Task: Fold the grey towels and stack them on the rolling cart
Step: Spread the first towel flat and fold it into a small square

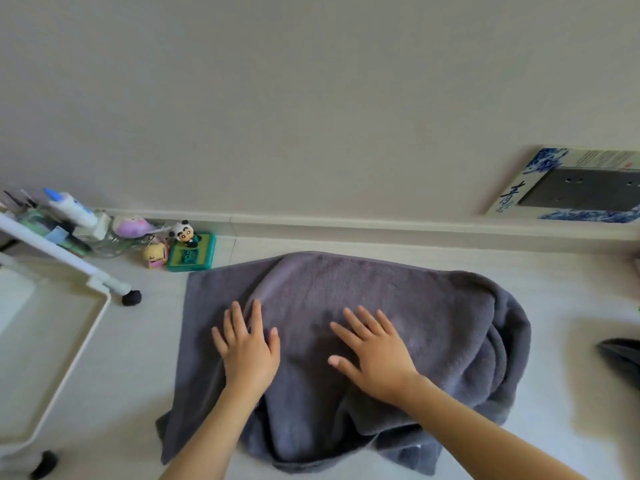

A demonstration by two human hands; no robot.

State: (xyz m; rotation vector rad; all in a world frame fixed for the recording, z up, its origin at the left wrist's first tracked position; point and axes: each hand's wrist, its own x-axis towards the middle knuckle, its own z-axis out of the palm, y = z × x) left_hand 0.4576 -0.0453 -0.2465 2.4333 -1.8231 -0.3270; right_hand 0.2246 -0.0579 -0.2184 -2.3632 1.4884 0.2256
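**Both palms flat on a grey towel spread on the floor**

Two bare forearms reach in from the bottom edge, and both end on the grey towel point(346, 341), which serves here as the landmark. The left hand point(247, 351) lies palm down on the towel's left part, fingers straight and a little spread, pointing toward the wall. The right hand point(375, 355) lies palm down near the towel's middle, fingers likewise straight and fanned, thumb out to the left. Neither hand grips or pinches the cloth; they press on it, apart from each other with a strip of towel between them.

The towel lies on the pale floor point(138, 358), doubled over itself. Its left edge is fairly straight, its right side is bunched in thick rolled folds, and its near edge sags in loose lobes between the forearms.

Left of the towel stands the rolling cart point(52, 344), white, with an empty-looking tray top and a black caster point(131, 298) near the towel's far left corner. Beyond that corner, against the skirting board point(381, 228), sit a small panda figure point(185, 232) on a green box point(192, 252), a little pink-and-yellow toy point(154, 256) and a cluttered shelf of small items, too jumbled to name. Beyond the towel to the right, a blue-and-white box point(568, 185) leans by the wall. A dark object point(620, 362) shows at the right edge, well right of the towel.
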